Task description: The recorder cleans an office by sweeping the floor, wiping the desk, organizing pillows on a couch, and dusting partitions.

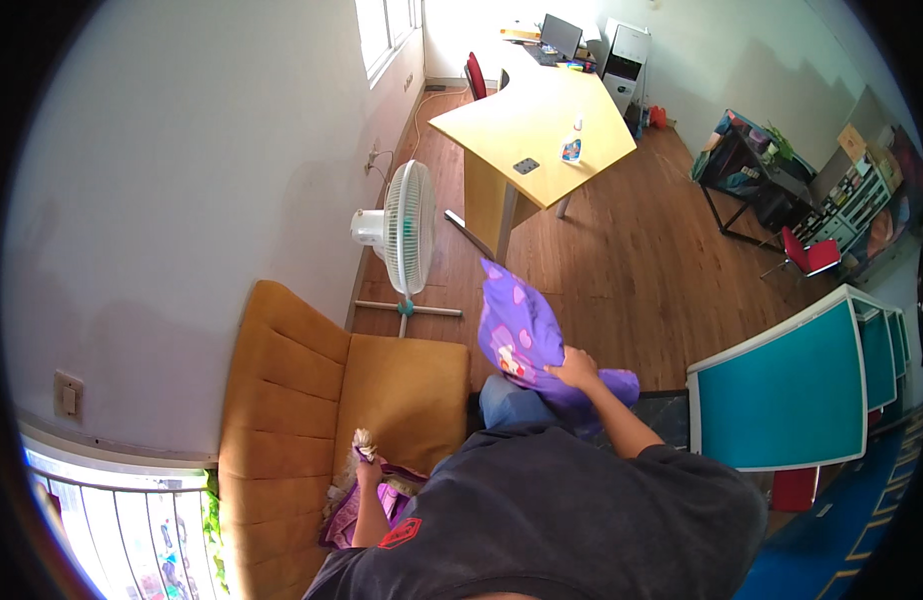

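Observation:
My right hand [576, 367] grips the edge of a purple pillow [518, 319] patterned with pink hearts and a cartoon figure. The pillow stands tilted over my lap, and part of it trails to the right beneath my forearm. On the other side, my left hand [368, 472] is closed around the fringed end of a pink and purple patterned cloth [392, 501]. Its pale tassels [364, 442] stick up above the fist. The cloth lies on the mustard tufted sofa [405, 382], partly hidden by my arm and body.
A white standing fan [410, 229] is beside the wall, ahead of the sofa. Beyond it, a light wooden desk [536, 142] bears a spray bottle [572, 142] and a monitor [560, 34]. Teal-panelled, white-framed furniture [780, 382] stands close on the right. A barred window [131, 525] is at lower left.

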Demonstrator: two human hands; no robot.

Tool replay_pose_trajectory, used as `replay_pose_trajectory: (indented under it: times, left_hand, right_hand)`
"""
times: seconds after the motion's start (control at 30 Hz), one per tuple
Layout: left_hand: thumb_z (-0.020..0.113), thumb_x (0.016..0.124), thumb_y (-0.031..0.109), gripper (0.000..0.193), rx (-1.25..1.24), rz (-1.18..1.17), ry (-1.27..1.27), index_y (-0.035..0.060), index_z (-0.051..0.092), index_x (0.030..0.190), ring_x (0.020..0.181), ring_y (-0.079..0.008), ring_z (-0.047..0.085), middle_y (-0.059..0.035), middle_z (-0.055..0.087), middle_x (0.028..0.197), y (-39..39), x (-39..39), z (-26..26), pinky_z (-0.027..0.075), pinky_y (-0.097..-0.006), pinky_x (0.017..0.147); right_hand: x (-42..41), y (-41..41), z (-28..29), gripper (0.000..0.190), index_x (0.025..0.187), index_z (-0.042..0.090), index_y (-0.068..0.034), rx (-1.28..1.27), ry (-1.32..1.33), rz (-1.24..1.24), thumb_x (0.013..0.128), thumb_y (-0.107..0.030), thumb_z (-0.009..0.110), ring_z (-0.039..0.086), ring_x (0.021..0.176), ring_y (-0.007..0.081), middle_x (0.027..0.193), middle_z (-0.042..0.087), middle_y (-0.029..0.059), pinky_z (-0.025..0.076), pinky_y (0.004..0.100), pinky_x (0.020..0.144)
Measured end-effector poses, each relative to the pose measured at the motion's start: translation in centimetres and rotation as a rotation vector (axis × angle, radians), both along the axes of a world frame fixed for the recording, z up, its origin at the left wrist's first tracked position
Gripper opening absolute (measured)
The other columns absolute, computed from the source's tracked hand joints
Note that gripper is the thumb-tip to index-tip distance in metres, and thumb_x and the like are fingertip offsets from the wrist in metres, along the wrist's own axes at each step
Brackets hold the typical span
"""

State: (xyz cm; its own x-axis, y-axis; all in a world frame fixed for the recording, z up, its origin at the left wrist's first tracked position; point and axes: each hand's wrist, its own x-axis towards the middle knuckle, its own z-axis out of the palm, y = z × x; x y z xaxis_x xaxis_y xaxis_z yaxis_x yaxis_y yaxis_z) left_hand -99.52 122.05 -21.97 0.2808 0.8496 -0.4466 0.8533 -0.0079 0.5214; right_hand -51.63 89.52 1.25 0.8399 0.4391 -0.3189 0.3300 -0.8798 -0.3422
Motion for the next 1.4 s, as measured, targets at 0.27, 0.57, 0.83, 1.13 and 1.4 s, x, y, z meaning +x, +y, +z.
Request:
replay_pose_trajectory:
  times: [0.27,0.57,0.83,1.13,1.4]
  left_hand:
    - [0.064,0.085,0.039,0.047,0.025,-0.188,0.327,-0.0068,0.069,0.097,0.101,-0.0421,0.065,-0.0306,0.067,0.100,-0.7,3.1,6.1,0.051,-0.0496,0.088]
    - [0.061,0.089,0.040,0.050,0.000,-0.447,0.400,-0.0043,0.066,0.112,0.111,-0.0397,0.062,-0.0298,0.064,0.113,0.7,9.7,5.3,0.049,-0.0470,0.095]
    - [0.064,0.087,0.037,0.043,-0.107,-0.309,0.435,-0.0037,0.070,0.100,0.103,-0.0406,0.065,-0.0289,0.067,0.105,-5.3,20.0,5.6,0.052,-0.0485,0.088]
    - [0.074,0.076,0.032,0.043,-0.111,-0.280,0.562,-0.0034,0.071,0.099,0.102,-0.0378,0.067,-0.0243,0.069,0.106,-8.9,37.8,5.0,0.054,-0.0462,0.086]
    - [0.061,0.091,0.033,0.037,-0.038,-0.397,0.345,-0.0030,0.068,0.099,0.093,-0.0366,0.069,-0.0247,0.069,0.097,-8.4,59.4,15.5,0.052,-0.0467,0.074]
  right_hand:
    - [2.7,-4.8,-3.0,0.068,0.114,0.066,-0.005,0.025,0.098,-0.170,0.067,-0.053,0.079,0.064,0.106,0.0398,0.111,0.067,0.0236,0.050,0.0477,0.091]
    - [4.2,-11.3,0.9,0.070,0.110,0.065,0.001,0.166,-0.016,-0.360,0.068,-0.053,0.079,0.064,0.104,0.0420,0.108,0.067,0.0268,0.050,0.0488,0.090]
    - [15.3,-14.3,-2.1,0.070,0.112,0.064,0.000,0.044,0.016,-0.428,0.069,-0.053,0.079,0.062,0.108,0.0415,0.110,0.066,0.0270,0.049,0.0481,0.092]
    - [30.4,-21.1,-18.6,0.059,0.107,0.069,-0.001,0.122,0.215,-0.682,0.064,-0.038,0.086,0.068,0.099,0.0339,0.106,0.070,0.0204,0.052,0.0413,0.088]
    - [35.5,-25.5,-20.4,0.054,0.112,0.068,0.000,0.010,0.448,-0.951,0.068,-0.026,0.085,0.069,0.098,0.0323,0.108,0.070,0.0190,0.052,0.0410,0.087]
